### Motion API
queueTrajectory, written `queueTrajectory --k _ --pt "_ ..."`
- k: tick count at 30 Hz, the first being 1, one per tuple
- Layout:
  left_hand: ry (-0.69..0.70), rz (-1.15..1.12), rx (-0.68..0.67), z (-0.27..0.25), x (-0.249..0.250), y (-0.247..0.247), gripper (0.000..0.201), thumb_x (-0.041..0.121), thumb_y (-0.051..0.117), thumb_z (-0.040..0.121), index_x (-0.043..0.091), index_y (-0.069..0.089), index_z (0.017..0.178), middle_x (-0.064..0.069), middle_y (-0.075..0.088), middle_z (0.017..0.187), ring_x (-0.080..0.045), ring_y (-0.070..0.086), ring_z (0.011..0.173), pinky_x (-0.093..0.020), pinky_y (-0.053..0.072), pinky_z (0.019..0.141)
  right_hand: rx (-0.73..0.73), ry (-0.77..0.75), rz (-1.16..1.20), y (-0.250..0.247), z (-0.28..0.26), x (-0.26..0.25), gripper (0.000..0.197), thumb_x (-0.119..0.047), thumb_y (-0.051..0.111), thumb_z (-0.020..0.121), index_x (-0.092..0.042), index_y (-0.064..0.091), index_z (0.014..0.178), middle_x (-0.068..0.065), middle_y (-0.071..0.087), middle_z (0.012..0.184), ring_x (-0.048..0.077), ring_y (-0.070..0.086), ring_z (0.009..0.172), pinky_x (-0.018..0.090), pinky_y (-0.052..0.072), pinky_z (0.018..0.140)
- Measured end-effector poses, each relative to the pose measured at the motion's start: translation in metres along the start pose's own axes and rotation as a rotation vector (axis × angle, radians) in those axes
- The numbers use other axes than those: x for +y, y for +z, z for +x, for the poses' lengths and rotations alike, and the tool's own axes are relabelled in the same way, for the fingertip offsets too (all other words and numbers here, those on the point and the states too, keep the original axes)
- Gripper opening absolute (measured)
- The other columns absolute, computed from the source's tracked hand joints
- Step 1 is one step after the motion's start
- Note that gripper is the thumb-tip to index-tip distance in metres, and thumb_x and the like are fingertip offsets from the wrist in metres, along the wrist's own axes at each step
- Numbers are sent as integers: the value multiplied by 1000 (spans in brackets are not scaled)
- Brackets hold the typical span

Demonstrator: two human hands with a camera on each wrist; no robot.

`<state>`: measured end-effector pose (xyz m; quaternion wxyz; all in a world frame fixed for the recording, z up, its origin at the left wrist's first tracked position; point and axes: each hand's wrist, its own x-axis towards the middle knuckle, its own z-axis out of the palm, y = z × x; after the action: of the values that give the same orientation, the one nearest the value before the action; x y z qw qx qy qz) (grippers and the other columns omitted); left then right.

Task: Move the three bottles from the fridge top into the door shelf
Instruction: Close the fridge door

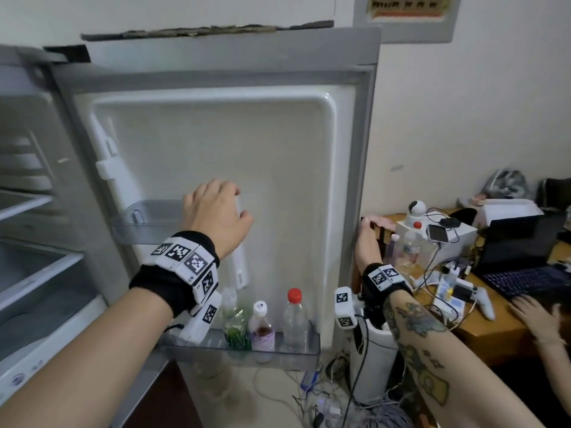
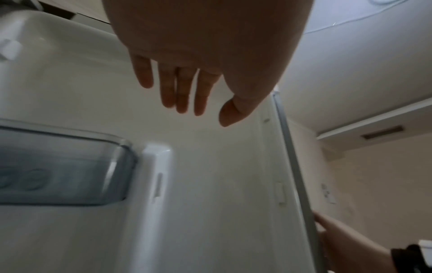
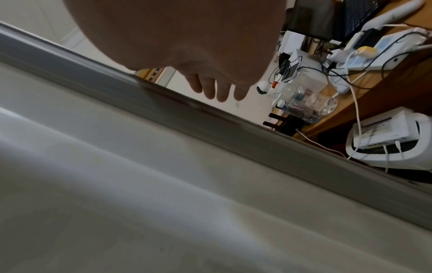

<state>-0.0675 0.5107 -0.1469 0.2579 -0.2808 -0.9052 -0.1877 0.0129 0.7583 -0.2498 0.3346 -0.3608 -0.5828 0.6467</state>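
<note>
Three bottles stand side by side in the lower door shelf point(image 1: 278, 355) of the open fridge door point(image 1: 247, 168): a green-filled bottle point(image 1: 236, 324), a small white-capped bottle point(image 1: 262, 330) with a pink label, and a clear red-capped bottle point(image 1: 295, 319). My left hand point(image 1: 219, 208) point(image 2: 187, 103) hovers empty before the door's inner panel, above the bottles, its fingers straight and relaxed. My right hand point(image 1: 372, 234) point(image 3: 217, 90) point(image 2: 334, 238) rests against the door's right edge. Its thumb lies on the seal and its fingers reach loosely past the edge.
A small clear upper shelf point(image 1: 145, 223) point(image 2: 58, 166) sits left of my left hand. Fridge interior shelves point(image 1: 27, 205) are at far left. At right are a cluttered desk point(image 1: 494, 338) with other bottles point(image 1: 408, 248), a laptop point(image 1: 525, 257) and another person's hand point(image 1: 537, 319). A white appliance point(image 1: 374, 359) and cables lie below.
</note>
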Motion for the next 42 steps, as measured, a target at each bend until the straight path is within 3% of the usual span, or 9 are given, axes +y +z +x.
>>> queueTrajectory --k 4,8,15,21,26,31,36,40,42 --pt "-134 97 -28 -10 -22 2 46 39 51 85 12 51 122 -12 58 123 -30 52 115 -43 32 100 -79 138 40 3 17 4 75 -58 28 100 -3 29 151 13 31 156 27 31 143 35 20 115" --pt "-180 116 -111 -24 -39 10 53 41 49 88 13 45 132 -8 59 129 -26 53 119 -44 29 104 -74 159 80 11 20 15 80 -64 24 97 -6 27 152 11 29 158 27 29 144 40 17 119" --pt "-167 162 -114 -40 -44 21 51 34 52 84 12 47 130 -7 56 129 -26 45 128 -46 26 109 4 109 29 9 17 23 69 -51 23 103 -2 26 152 12 25 160 26 24 146 32 12 117" --pt "-159 158 -145 -50 -54 11 55 31 54 83 12 43 134 -10 49 140 -27 39 135 -47 25 111 11 109 6 0 -16 23 73 -53 23 102 1 28 150 15 27 159 28 27 145 33 14 116" --pt "-137 149 -196 -69 -75 -2 63 32 55 81 13 37 139 -8 41 147 -26 33 139 -49 25 114 -12 63 80 -10 -70 31 71 -58 22 100 -11 28 153 9 26 160 25 25 146 39 15 120" --pt "-157 64 -267 -91 -95 -31 72 33 56 82 15 27 146 -7 23 159 -25 21 146 -48 18 117 -4 30 106 -15 -120 53 98 -83 22 73 -23 41 148 1 40 154 22 37 140 45 23 118" --pt "-119 -39 -300 -151 -106 -75 57 33 52 86 13 39 138 -11 48 142 -30 47 128 -45 32 105 21 -17 69 -13 -195 63 96 -83 23 71 -23 46 143 0 48 148 21 46 132 48 29 114" --pt "-96 -75 -400 -220 -131 -95 51 36 51 88 14 45 134 -9 56 135 -28 53 121 -41 36 100 58 -110 26 -2 -261 70 75 -68 21 90 -16 48 138 -2 54 131 18 49 124 37 31 109" --pt "-108 -81 -440 -249 -150 -101 48 37 51 88 14 48 130 -8 60 130 -28 55 117 -40 38 98 82 -118 3 7 -287 78 75 -67 20 90 -16 46 138 4 54 131 23 49 125 42 32 109"
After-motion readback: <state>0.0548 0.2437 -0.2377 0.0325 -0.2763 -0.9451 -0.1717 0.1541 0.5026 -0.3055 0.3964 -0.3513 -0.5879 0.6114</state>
